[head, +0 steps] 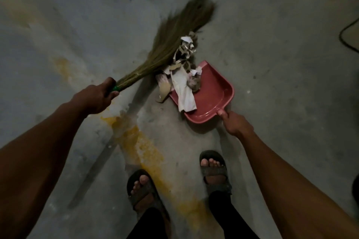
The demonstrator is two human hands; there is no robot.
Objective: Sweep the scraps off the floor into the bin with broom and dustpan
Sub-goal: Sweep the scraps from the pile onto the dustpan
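My left hand grips the green handle end of a grass broom. Its long bristles fan up and to the right, blurred at the tips. They press against a heap of paper and cardboard scraps. The heap lies half on the floor and half over the front lip of a red dustpan. My right hand holds the dustpan by its handle at the near right corner, and the pan rests on the grey floor.
Yellow stains streak the concrete floor between my arms. My two feet in sandals stand at the bottom centre. A dark cable loops across the floor at the upper right.
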